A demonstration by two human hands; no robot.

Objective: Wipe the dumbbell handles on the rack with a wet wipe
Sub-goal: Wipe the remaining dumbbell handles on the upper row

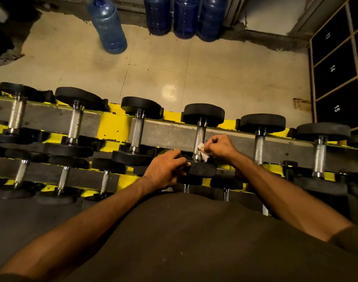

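Note:
A yellow and grey rack (113,124) carries a row of black dumbbells with knurled steel handles. My right hand (220,146) pinches a white wet wipe (203,151) against the lower right side of one dumbbell's handle (200,136), just right of centre. My left hand (167,169) rests on that dumbbell's near black head (202,169), fingers curled over its edge. Other handles stand to the left (136,132) and to the right (259,146).
A lower tier of smaller dumbbells (63,177) sits nearer me. Beyond the rack lies a tiled floor (214,78) with several blue water jugs (108,25) at the back. Numbered dark lockers (334,68) stand at the right.

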